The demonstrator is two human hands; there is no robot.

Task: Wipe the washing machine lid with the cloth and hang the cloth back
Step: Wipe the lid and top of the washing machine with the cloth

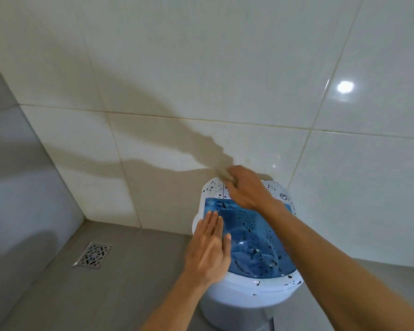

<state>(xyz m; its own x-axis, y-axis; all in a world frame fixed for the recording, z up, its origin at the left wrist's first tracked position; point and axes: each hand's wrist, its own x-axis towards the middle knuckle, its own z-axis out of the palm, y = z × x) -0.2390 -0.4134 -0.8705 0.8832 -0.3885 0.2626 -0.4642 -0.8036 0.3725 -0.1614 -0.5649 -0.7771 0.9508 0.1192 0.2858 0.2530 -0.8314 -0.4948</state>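
The right hand [245, 187] grips a bunched cloth [225, 174] at the lid's [249, 235] far edge; the spotted blue lid stretches nearward from it. The left hand [208, 249], fingers straight, presses the lid's left rim.

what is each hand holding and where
The right hand grips a bunched cloth in its fingers at the lid's back edge. The left hand holds nothing, flat on the lid.

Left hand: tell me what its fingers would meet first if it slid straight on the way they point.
Probably the right hand, which grips the cloth at the lid's far end; the left hand's fingers point there. Depth is unclear.
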